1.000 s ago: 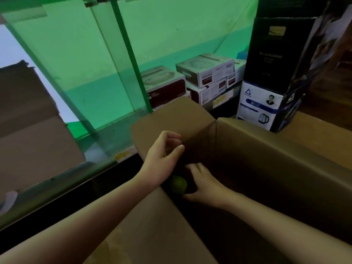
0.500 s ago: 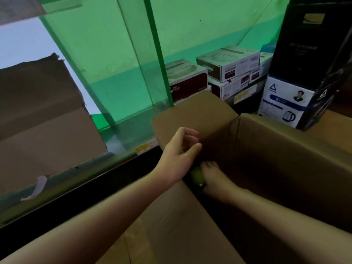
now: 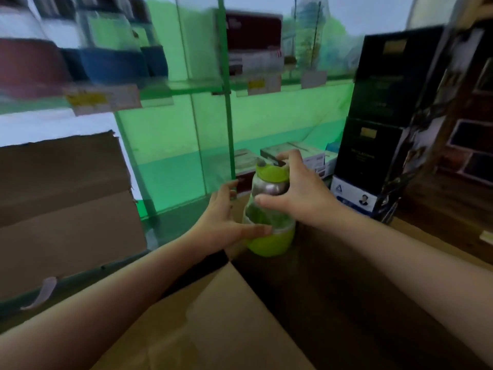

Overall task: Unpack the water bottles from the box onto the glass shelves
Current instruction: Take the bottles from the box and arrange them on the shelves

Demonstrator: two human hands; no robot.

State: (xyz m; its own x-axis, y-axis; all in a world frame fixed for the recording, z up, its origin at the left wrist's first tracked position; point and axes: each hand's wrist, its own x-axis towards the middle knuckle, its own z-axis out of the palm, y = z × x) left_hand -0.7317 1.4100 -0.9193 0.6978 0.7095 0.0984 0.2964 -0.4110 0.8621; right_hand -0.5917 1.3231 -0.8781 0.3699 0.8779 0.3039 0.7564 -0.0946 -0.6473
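The glass shelves (image 3: 186, 86) fill the far side of the view, green-tinted panes on green uprights, with blurred red and blue goods and yellow price tags along the upper level and white and maroon cartons on the lower level. To the right rises a stack of black cartons (image 3: 386, 102), sitting on a white and blue kettle carton (image 3: 354, 196). On the left a flattened brown cardboard sheet (image 3: 64, 198) leans against the glass. In the foreground lies the open cardboard box (image 3: 213, 324), one flap spread toward the viewer and its dark inside opening on the right. Both bare forearms reach forward over it. The right hand (image 3: 298, 193) grasps the upper part of the water bottle (image 3: 269, 212), fingers curled over the lime-green lid and thumb pressed on the clear body. The left hand (image 3: 226, 222) lies against the bottle's left side with fingers spread and fairly straight, its thumb stretched across the band where the clear body meets the green base, so it steadies without clenching. The bottle stands upright, held above the far corner of the box, just in front of the lower glass shelf, with a metal part visible inside under the lid.
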